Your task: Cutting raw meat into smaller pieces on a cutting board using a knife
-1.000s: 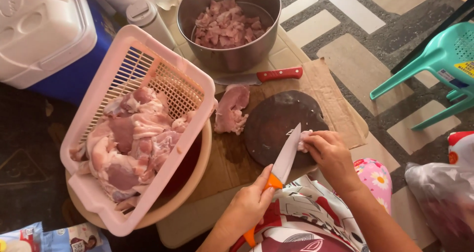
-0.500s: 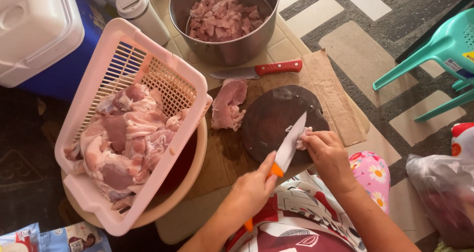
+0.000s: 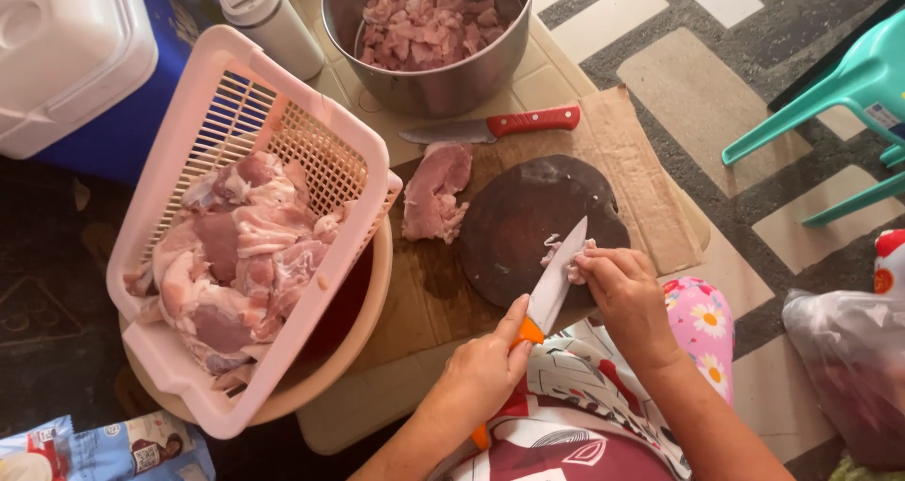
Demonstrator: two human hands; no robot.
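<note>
Head view, seen from above. At far left, a printed blue-and-white packet (image 3: 141,448) lay at the bottom edge, and a white-lidded blue cooler (image 3: 71,62) filled the upper corner. Beside them a pink slatted basket (image 3: 311,161) leaned tilted in a tan basin (image 3: 363,326) and held large pale-pink slabs of raw meat (image 3: 236,264). A white bottle (image 3: 269,19) stood beside a steel pot (image 3: 443,81) filled with cut meat pieces. On the brown cardboard sheet (image 3: 641,170) lay a red-handled knife (image 3: 495,128), with a separate meat slab (image 3: 436,191) just left of the round dark chopping board (image 3: 528,227). The left hand (image 3: 485,373) was closed, fingers wrapped around the orange handle of a white-bladed knife (image 3: 556,283), thumb along the handle, blade angled up and to the right over the board's near edge. The small meat piece (image 3: 566,255), pale pink with white fat, sat on the near right part of the board, touching the blade. The right hand (image 3: 627,297) pressed down on it, fingers curled together with the tips on the meat. At far right stood a green plastic chair (image 3: 830,104); below it lay a clear plastic bag (image 3: 848,368) with reddish contents beside a red-and-white package (image 3: 888,264).
</note>
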